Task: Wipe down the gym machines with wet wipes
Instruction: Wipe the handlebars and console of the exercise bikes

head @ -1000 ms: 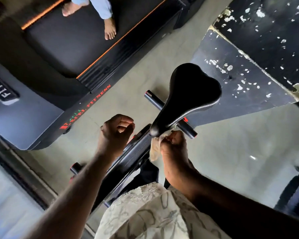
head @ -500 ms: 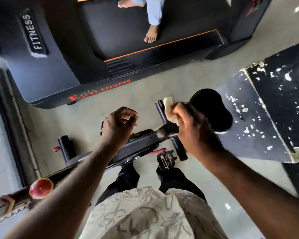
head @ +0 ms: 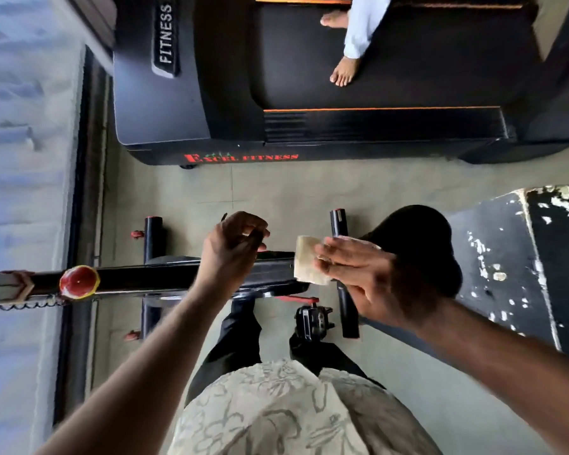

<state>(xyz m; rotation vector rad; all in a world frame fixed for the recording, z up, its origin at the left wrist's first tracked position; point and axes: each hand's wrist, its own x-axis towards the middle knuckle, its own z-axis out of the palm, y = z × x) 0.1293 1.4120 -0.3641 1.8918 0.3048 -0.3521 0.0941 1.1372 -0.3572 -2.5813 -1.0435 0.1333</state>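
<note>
right hand pinches the wet wipe at its fingertips, wipe sticking out left of them at frame centre over the bike frame; left hand loosely curled, holding nothing.

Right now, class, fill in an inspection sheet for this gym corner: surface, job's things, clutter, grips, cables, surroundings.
Surface: grey floor.
Job's things: exercise bike with black saddle; folded wipe over the frame's rear end.
Clutter: nothing seen.
Grips: right hand holds the wipe at its fingertips; left hand loosely curled, holding nothing.
Cables: coiled cord below the bar, far left.
Surroundings: treadmill with another person's bare feet on it; chipped black platform at right.
</note>
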